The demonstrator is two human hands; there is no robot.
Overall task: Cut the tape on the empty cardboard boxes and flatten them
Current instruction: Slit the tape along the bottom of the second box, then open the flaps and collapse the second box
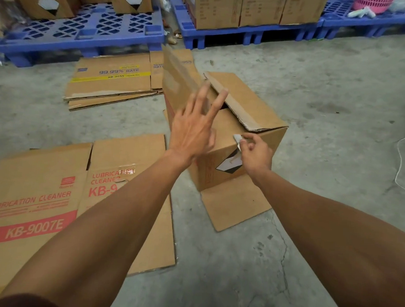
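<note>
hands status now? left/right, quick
Left hand: open, fingers spread, above the standing box, holding nothing.
Right hand: fingers pinch a small whitish cutter against the box's near top edge.

The box I work on is plain brown. The flat cardboard by my left arm is brown with red words and a red stripe. The pallets are bright blue with holes.
</note>
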